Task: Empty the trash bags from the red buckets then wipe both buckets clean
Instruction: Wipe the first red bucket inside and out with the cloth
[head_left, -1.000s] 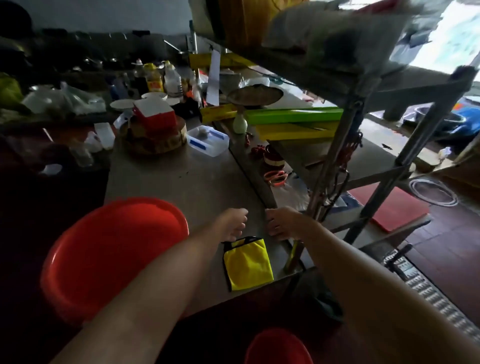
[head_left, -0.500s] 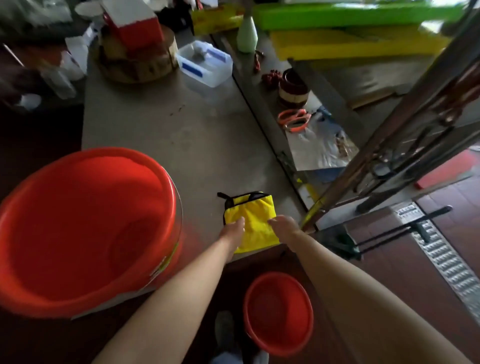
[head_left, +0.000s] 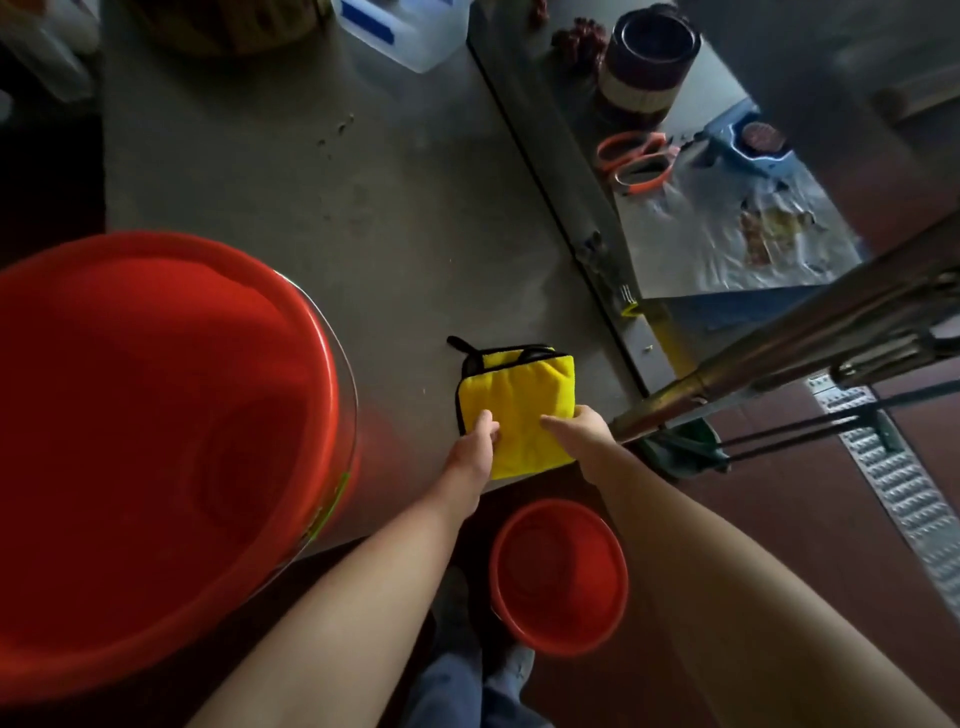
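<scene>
L hand (head_left: 475, 439), R hand (head_left: 584, 431) now on cloth (head_left: 519, 395)

grey table (head_left: 332, 171), large red bucket (head_left: 156, 447), yellow cloth (head_left: 519, 400), clear box (head_left: 410, 31)

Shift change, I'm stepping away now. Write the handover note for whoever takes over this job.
Hands: the left hand pinches the near left edge of the folded yellow cloth; the right hand pinches its near right edge.
Things: the cloth lies at the near edge of the table. The large red bucket stands on the table left of it; the small red bucket is on the floor below.
Done: no trash bag shows in either bucket.
Left: wipe both buckets.
</scene>
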